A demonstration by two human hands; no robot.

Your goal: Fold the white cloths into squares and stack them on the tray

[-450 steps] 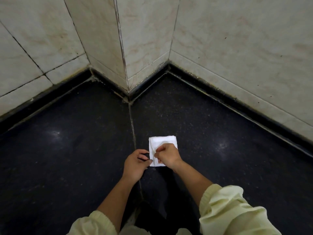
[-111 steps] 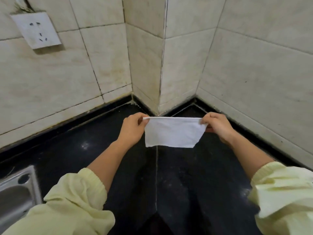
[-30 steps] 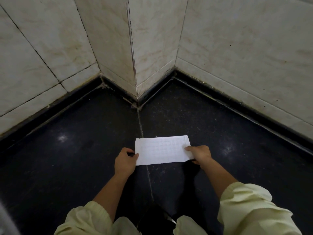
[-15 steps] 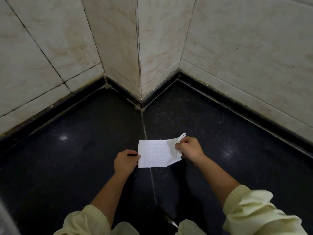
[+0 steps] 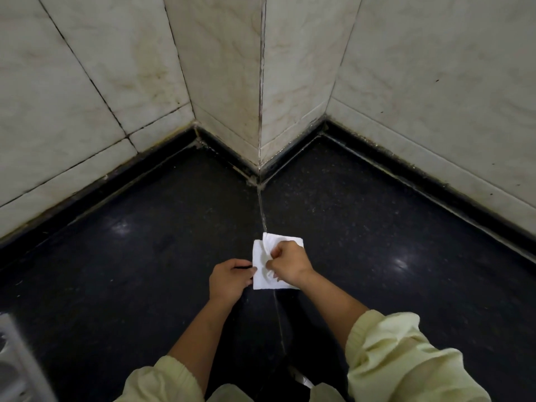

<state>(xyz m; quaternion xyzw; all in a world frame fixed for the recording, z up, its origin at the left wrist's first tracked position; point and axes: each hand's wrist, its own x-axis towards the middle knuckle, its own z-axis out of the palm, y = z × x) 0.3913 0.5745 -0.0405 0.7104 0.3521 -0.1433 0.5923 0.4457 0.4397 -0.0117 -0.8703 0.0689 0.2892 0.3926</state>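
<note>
Pale marbled wall tiles (image 5: 435,82) fill the upper half of the frame, meeting at a protruding corner in the upper centre. Below them a dark speckled counter (image 5: 130,256) takes up the lower half, with a thin seam running down its middle. At the lower left edge a pale slatted object (image 5: 11,358) just enters the frame; whether it is the tray cannot be told. Pale yellow sleeves (image 5: 406,352) occupy the bottom of the frame.

Just below centre, on the counter and across the seam, lies the white cloth (image 5: 261,282), now close to a square. The right hand (image 5: 287,265) is over it, fingers pinched on the top layer it has carried to the left side. The left hand (image 5: 229,278) rests on the counter at the cloth's left edge, fingertips touching and pinning that edge; it looks curled, not clenched around anything else.

The step in hand seems to be closing the fold into a square. To do it well, the right hand should lay the carried edge flush with the left edge, since the upper flap currently sits offset at the top left corner. The left hand should keep the lower layer from sliding, then a flat press along the crease should set it. No stack is visible, so placing remains ahead.
</note>
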